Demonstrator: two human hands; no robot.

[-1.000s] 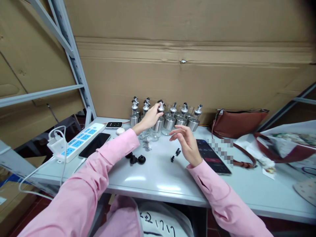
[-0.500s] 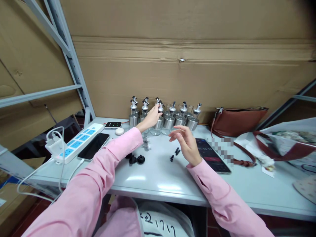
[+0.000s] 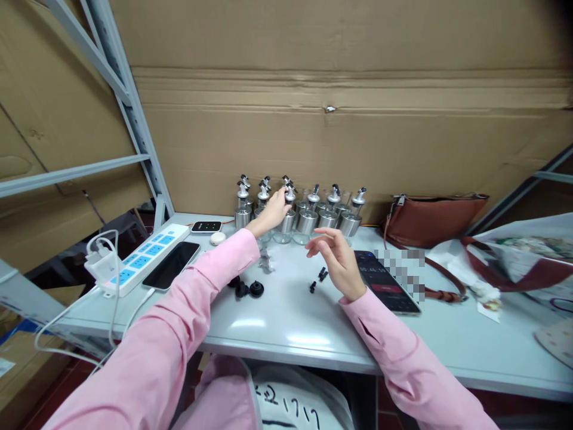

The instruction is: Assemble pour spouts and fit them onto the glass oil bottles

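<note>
Glass oil bottles (image 3: pixel 307 223) with steel sleeves and pour spouts stand in rows at the back of the table. My left hand (image 3: pixel 274 209) reaches to the middle of them, its fingers closed on the pour spout (image 3: pixel 290 192) of one front bottle. Part of the grip is hidden behind the hand. My right hand (image 3: pixel 336 258) hovers over the table, fingers loosely bent and apart, holding nothing. Just left of it lie small black spout parts (image 3: pixel 319 278). Black round stoppers (image 3: pixel 256 289) and shiny spout pieces (image 3: pixel 266 260) lie near my left forearm.
On the left are a power strip (image 3: pixel 147 255) with white cables and a dark phone (image 3: pixel 172 266). A phone showing a timer (image 3: pixel 385 283) lies under my right wrist. Farther right sit a brown handbag (image 3: pixel 436 221) and a plastic bag (image 3: pixel 528 239). Cardboard (image 3: pixel 349 137) walls the back.
My left hand stays at the same bottle's spout, its fingers slightly shifted so more of the spout shows. My right hand keeps its place. The view has moved very slightly.
</note>
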